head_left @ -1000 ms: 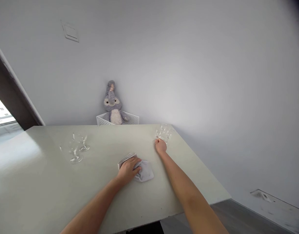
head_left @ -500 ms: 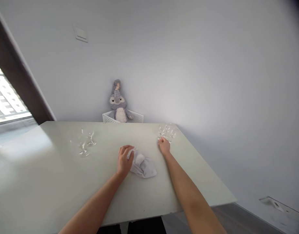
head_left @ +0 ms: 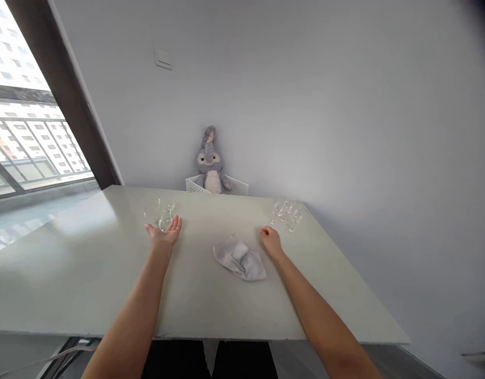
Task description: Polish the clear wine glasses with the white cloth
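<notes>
My left hand (head_left: 165,232) is open, palm turned up and fingers spread, right at the near side of the stemmed clear glasses (head_left: 167,215) on the left. It partly hides them, and I cannot tell whether it touches one. My right hand (head_left: 270,239) rests closed on the table, fingers curled, with nothing showing in them. Just beyond it, on the right, stands a group of several clear glasses (head_left: 286,213), apart from the hand. Between my hands lies a crumpled pale grey cloth (head_left: 242,259), untouched.
The pale green table (head_left: 210,310) has its far edge near the wall. Behind it, a grey plush toy (head_left: 211,166) sits in a white perforated basket (head_left: 237,186). A window (head_left: 32,142) is at the left, and a switch (head_left: 162,57) is on the wall.
My left hand has left the cloth and moved left to the glasses, its palm now turned up. My right hand has drawn back slightly from the right-hand glasses. The camera view has shifted.
</notes>
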{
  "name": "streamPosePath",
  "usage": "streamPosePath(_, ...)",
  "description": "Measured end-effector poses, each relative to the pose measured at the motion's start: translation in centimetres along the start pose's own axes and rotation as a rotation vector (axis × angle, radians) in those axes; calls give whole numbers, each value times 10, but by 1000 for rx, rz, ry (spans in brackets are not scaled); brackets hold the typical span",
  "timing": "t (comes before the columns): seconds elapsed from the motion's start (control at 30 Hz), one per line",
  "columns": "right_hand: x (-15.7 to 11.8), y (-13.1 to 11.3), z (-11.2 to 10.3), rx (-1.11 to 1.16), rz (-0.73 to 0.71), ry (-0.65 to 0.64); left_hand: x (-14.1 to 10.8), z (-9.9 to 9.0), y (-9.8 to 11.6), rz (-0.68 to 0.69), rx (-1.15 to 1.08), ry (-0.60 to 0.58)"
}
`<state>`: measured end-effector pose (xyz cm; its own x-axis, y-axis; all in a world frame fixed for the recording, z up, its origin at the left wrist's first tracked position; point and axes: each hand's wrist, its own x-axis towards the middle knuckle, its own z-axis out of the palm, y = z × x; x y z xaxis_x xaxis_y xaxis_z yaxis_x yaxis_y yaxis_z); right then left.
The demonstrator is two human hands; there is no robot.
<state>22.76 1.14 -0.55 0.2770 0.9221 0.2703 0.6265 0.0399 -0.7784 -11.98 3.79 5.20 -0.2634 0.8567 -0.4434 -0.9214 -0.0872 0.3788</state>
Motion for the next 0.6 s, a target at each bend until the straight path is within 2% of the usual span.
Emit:
streamPosePath(0.07,-24,-29,9,-28,-108,-48,7,0,4,6,-70,-17)
streamPosePath(0.17,-59,-63,23,-256,-458,-272,15,0,7,44,-132,-66)
streamPosePath(0.27,-82,-75,34,-472,-588,-378,21,2,9,52,-151,-123)
streamPosePath(0.37,-91,-70,41,-542,-587,-384,27,5,12,47,-164,-127)
streamPosePath(0.43,-89,-64,42,-461,-543,-380,29,8,14,41,-175,-100)
streamPosePath(0.5,-84,-60,41,-266,-449,-342,29,9,14,35,-190,-68)
streamPosePath(0.6,-69,-57,33,226,-190,-231,19,12,1,36,-155,-47)
